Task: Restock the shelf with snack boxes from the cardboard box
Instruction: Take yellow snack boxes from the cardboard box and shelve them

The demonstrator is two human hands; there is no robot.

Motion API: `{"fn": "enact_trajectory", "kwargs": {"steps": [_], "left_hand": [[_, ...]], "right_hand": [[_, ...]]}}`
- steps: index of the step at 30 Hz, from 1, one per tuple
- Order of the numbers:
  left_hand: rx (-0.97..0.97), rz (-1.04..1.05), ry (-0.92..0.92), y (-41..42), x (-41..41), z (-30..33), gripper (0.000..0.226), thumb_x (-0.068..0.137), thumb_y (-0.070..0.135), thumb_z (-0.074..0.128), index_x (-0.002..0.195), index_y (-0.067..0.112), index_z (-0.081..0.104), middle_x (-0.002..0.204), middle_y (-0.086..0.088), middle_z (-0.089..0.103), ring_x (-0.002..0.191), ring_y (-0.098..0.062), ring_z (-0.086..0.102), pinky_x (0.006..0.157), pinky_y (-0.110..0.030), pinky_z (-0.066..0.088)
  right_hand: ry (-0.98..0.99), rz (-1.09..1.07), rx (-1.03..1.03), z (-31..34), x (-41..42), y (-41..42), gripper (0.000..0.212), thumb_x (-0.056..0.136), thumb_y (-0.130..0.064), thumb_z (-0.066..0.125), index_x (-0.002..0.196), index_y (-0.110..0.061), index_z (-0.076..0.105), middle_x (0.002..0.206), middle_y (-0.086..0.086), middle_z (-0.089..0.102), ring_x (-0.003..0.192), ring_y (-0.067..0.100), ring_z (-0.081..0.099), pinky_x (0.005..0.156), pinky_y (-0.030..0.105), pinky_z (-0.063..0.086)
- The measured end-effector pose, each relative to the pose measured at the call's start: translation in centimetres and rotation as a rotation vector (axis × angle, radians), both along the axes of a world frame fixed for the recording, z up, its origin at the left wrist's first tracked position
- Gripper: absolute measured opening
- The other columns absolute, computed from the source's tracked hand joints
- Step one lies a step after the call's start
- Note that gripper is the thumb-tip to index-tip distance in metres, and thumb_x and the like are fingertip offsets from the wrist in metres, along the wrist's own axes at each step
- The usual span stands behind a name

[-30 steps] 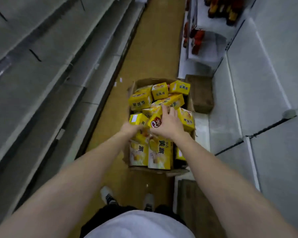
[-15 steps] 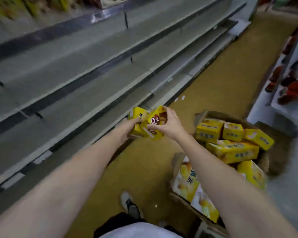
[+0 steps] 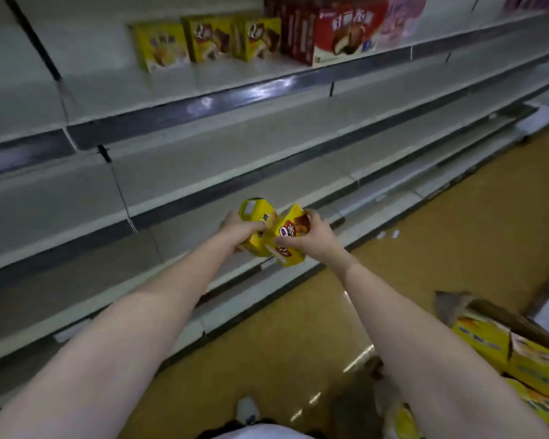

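While each hand grips one yellow snack box, the left hand [image 3: 235, 224] on the plainer box [image 3: 256, 229] and the right hand [image 3: 311, 237] with fingers curled round the picture-front box [image 3: 287, 236], both boxes hang tilted and touching, well below and right of the yellow row [image 3: 203, 39] on the upper shelf [image 3: 235, 80]. Bare tiers lie between; the cardboard box [image 3: 488, 315] sits on the floor to the right.

Left hand [image 3: 235, 224] and right hand [image 3: 311, 237] gripping yellow snack boxes [image 3: 268, 236], grey shelf [image 3: 203, 172] behind

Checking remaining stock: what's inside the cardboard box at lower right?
The cardboard box holds yellow snack boxes, piled near its rim. Lower layers and its bottom are covered; the frame edge cuts off the rest.
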State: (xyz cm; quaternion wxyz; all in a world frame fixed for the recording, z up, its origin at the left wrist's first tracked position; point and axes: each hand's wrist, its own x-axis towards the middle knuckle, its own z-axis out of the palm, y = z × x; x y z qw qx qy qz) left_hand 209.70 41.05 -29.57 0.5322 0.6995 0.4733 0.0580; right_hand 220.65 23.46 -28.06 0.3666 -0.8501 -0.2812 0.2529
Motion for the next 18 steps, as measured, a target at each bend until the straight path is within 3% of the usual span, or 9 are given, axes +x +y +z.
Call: {"fn": "enact_trajectory", "kwargs": {"steps": [5,8,14,18], "left_hand": [[0.253,-0.104,0.076,3.4,1.5,1.7,0.072,0.044,0.056,0.081,0.105,0.022,0.066,0.104,0.001,0.07,0.093,-0.018,0.066,0.084,-0.033,0.055],[0.458,-0.155,0.144,3.8,2.6,5.1,0.08,0.051,0.058,0.075,0.115,0.014,0.056,0.118,-0.004,0.057,0.102,-0.024,0.059,0.083,-0.034,0.051],[0.749,-0.159,-0.021,3.9,6.0,12.7,0.074,0.071,0.046,0.073,0.131,0.019,0.04,0.131,-0.01,0.05,0.116,-0.034,0.055,0.091,-0.045,0.05],[0.844,-0.107,-0.08,5.6,8.2,18.2,0.087,0.073,0.053,0.074,0.139,0.022,0.027,0.135,-0.009,0.054,0.114,-0.036,0.059,0.088,-0.047,0.053]], "right_hand": [[-0.178,0.065,-0.047,0.7,1.5,4.2,0.113,0.058,-0.058,0.088,0.148,-0.025,0.029,0.139,0.01,0.034,0.128,0.034,0.043,0.107,0.044,0.043],[-0.348,0.122,-0.084,2.5,2.9,5.5,0.113,0.058,-0.064,0.082,0.148,-0.03,0.024,0.14,0.008,0.032,0.129,0.034,0.037,0.106,0.048,0.041],[-0.603,0.052,0.021,8.1,7.2,7.5,0.117,0.056,-0.068,0.08,0.15,-0.031,0.021,0.142,0.01,0.028,0.129,0.037,0.029,0.102,0.052,0.044],[-0.709,0.019,0.136,12.6,9.7,9.2,0.114,0.058,-0.07,0.078,0.15,-0.029,0.025,0.137,0.013,0.034,0.123,0.038,0.034,0.101,0.051,0.043]]}}
